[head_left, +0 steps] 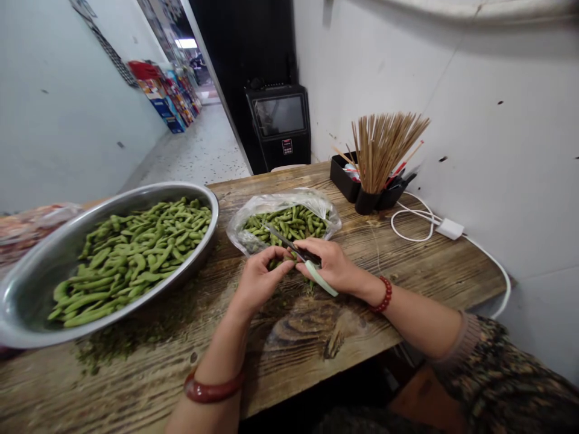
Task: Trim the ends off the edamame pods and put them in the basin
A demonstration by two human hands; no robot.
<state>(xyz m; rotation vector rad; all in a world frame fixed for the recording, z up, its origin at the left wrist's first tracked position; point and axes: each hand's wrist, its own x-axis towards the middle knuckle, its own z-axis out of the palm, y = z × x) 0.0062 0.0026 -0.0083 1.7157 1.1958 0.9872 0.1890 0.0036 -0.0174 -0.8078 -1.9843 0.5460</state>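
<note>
Seemingly to steady it for the scissors [322,279], the left hand [257,274] pinches a green pod [274,264] in its grip; the right hand [332,262] grasps the scissors. The pod lies between the 2 grips, nearer the front edge of the table [280,386] than the bag [235,228], likely set for easy reach

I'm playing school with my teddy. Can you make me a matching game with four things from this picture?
Things:
1. scissors
2. bowl
3. sticks
4. bag

Clues:
A. see-through
B. standing in a bunch
C. held in the right hand
D. wide and silver

Right pairs: 1-C, 2-D, 3-B, 4-A
</note>
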